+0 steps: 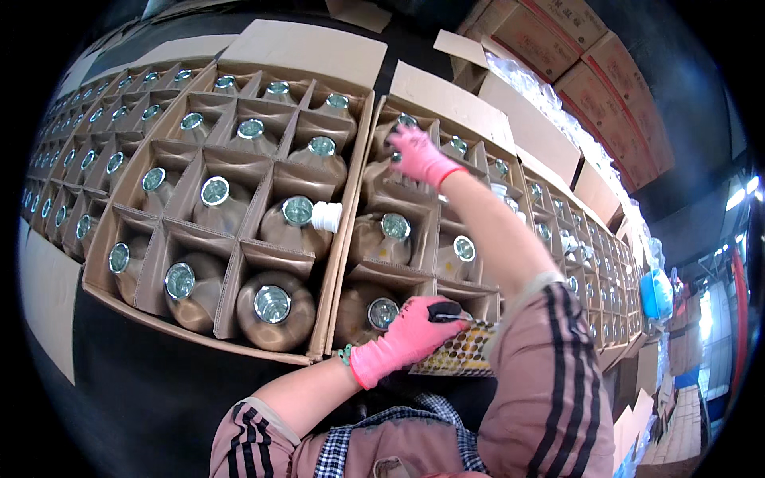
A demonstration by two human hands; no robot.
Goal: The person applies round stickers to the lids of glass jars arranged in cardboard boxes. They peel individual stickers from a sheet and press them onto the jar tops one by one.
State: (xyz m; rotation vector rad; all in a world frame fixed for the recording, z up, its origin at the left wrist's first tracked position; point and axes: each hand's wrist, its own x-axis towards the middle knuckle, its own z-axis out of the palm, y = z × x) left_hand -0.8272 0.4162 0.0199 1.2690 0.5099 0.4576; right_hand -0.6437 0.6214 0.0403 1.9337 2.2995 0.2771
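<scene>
My left hand (408, 338), in a pink glove with dark fingertips, is closed on the edge of a sheet of round yellow-and-brown stickers (456, 355) at the near side of a divided cardboard box (430, 283). Beside it sits a bottle-shaped glass flask (358, 315) with a shiny open mouth. My right hand (422, 153), gloved the same way, reaches to the far part of this box. It is against a flask (406, 121) near its neck; motion blur hides how its fingers are set. More flasks, such as a brownish one (386, 239), stand in the compartments between.
To the left, another divided box (231, 151) holds several flasks; a white ribbed piece (327, 216) lies beside one neck. More filled boxes (590, 255) run off to the right. Printed cartons (590, 88) are stacked at the far right. A blue container (657, 295) is beyond.
</scene>
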